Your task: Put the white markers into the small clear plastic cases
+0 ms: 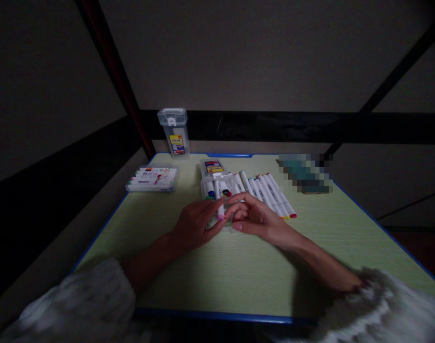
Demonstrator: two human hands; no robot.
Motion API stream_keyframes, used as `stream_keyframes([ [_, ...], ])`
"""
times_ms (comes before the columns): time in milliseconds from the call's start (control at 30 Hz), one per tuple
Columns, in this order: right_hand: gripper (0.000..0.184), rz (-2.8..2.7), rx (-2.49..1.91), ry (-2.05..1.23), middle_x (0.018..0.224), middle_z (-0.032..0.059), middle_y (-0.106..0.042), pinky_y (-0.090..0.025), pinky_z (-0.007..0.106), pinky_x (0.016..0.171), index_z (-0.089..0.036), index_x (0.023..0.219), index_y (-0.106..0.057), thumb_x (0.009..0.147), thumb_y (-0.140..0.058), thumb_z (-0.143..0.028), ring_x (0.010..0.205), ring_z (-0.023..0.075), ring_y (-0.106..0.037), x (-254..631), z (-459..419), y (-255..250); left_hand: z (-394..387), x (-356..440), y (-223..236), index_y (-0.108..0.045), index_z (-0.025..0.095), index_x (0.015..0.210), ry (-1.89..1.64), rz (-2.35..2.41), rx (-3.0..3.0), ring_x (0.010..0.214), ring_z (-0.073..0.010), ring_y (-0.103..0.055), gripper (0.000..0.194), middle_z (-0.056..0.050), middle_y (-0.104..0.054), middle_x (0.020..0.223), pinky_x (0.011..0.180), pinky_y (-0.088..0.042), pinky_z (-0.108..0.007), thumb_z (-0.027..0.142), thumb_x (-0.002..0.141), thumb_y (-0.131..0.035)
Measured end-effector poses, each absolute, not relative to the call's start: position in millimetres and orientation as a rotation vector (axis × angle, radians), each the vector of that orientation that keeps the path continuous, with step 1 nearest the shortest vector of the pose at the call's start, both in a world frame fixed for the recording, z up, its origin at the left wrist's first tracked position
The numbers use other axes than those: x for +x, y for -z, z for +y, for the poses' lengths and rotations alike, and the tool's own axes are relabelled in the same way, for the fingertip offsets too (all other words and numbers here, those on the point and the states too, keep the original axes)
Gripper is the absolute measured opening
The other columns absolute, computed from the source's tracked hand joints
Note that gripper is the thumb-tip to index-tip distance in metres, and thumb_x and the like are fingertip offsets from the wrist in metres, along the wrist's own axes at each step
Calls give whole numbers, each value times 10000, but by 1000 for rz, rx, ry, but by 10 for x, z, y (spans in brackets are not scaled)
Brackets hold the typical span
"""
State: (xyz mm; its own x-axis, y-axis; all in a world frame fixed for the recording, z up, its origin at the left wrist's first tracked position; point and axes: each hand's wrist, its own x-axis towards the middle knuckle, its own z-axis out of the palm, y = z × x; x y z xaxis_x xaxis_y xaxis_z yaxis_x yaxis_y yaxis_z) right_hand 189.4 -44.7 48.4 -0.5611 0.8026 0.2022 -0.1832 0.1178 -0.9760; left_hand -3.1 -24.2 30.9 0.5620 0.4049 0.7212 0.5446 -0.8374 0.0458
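My left hand is closed on a white marker with a pink end, its thumb and index finger at the pink tip. That marker slants over an opened clear plastic case, in which several other markers with dark blue, green and red ends show. Just right of it, my right hand is curved with its fingers apart, beside the case and the marker; nothing shows in its grasp. A row of loose white markers lies behind my right hand, partly covered by it. The case's near side is partly hidden by my hands.
At the back left of the table stands a tall clear plastic box. A flat pack of markers lies at the left. A blurred-out greenish flat object rests at the right. Walls close in behind the table.
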Motion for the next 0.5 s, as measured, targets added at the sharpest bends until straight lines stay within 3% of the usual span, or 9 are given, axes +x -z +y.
stream_keyframes([
  [200,182,-1709,-707,-1546,678,-46,-517,-370,213,550,-156,950,-567,775,-619,-157,601,63,-470,1898,-465,-518,-230,-37,-281,-525,120,1101,1127,-848,-2632,714,-168,-649,303,-68,-674,800,657,-522,-263,294,856,-492],
  [500,259,-1816,-746,-1469,724,-32,-543,-391,243,592,-163,1026,-583,769,-612,-168,638,79,-496,1910,-482,-543,-231,-34,-296,-512,117,1118,1141,-834,-2647,708,-162,-648,307,-68,-677,809,655,-524,-261,283,863,-479],
])
